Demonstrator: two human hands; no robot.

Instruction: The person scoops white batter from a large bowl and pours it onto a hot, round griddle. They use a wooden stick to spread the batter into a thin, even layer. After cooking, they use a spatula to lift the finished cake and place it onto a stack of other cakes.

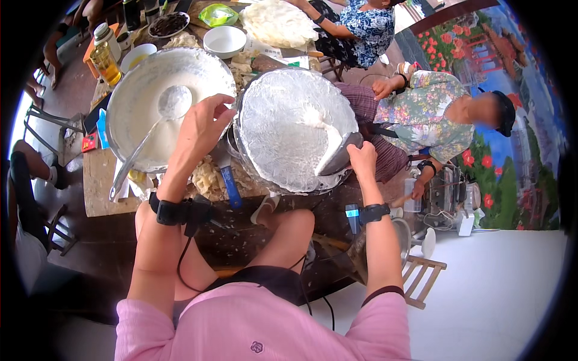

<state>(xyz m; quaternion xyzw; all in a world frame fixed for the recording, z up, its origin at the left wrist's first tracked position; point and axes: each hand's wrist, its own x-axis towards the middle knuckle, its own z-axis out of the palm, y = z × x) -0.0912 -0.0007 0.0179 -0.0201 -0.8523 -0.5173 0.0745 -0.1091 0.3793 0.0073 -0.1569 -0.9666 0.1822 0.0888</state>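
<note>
My right hand (362, 158) grips a dark, curved scraper (342, 158) at the right side of a round griddle (289, 131). White batter lies along the scraper's edge, and a thin whitish layer covers the griddle. My left hand (211, 118) is raised over the right rim of a large metal basin (118, 149), its fingers apart and holding nothing. Pale batter lies in the basin. A metal ladle (174, 102) rests in it, its handle reaching over the near rim. A blue-handled scraper (231, 187) lies between basin and griddle, beside crumpled scraps of cooked batter (207, 176).
Behind the griddle are a stack of thin pale sheets (277, 22), a white bowl (224, 41) and a dark-filled plate (169, 24). An oil bottle (106, 63) stands beyond the basin. One person (420, 113) sits right of the griddle, another (365, 31) at the far side.
</note>
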